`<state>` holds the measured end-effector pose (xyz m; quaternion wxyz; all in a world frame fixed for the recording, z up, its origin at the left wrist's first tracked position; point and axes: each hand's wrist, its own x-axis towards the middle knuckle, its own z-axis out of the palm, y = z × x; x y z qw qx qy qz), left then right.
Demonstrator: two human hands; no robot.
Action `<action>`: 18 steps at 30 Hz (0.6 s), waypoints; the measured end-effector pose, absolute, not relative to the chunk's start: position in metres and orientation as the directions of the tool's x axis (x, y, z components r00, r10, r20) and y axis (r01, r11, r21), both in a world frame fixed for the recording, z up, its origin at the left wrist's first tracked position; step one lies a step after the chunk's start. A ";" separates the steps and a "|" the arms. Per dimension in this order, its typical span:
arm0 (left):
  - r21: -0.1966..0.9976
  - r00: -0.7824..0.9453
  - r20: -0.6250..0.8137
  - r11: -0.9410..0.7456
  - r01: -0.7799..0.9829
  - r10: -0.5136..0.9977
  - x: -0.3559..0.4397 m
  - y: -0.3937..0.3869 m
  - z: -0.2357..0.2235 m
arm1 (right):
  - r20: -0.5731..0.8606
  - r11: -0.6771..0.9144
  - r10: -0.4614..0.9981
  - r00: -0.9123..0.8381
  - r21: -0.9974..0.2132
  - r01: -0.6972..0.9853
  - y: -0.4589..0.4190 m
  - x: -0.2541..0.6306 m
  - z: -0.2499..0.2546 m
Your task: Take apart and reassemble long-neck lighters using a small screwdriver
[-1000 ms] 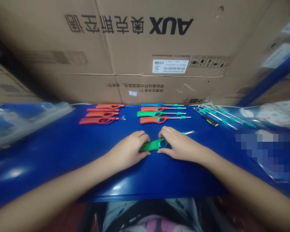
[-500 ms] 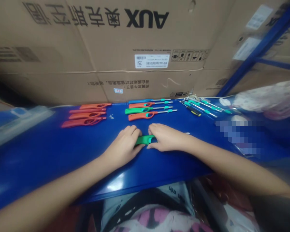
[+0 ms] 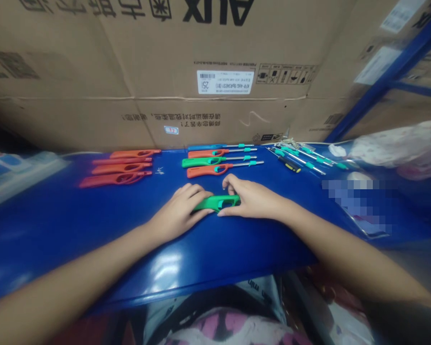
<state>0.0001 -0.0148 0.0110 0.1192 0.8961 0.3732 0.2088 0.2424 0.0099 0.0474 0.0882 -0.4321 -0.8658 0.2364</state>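
A green lighter body [image 3: 215, 203] lies flat on the blue table [image 3: 93, 215] between my two hands. My left hand [image 3: 177, 211] presses its curled fingers over the body's left end. My right hand [image 3: 253, 199] covers the right end, fingers bent down onto it. Behind them lie several assembled lighters with metal rods [image 3: 219, 160], orange, green and blue. Several orange lighter shells [image 3: 118, 167] are lined up further left.
A large brown cardboard box [image 3: 208, 72] stands along the back of the table. Thin metal rods with teal collars [image 3: 301, 158] lie at the back right. Clear plastic bags sit at the far left [image 3: 17, 172] and right [image 3: 391, 148].
The camera has swung slightly down and right. Both hands stay on the green lighter body, and more of its middle shows between them. The metal rod tip seen beside my right hand is gone from view.
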 end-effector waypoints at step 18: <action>0.679 0.329 0.383 -0.505 0.534 0.863 -0.001 -0.015 0.011 | 0.106 0.408 0.836 -0.538 -0.777 0.480 0.014 0.239 0.042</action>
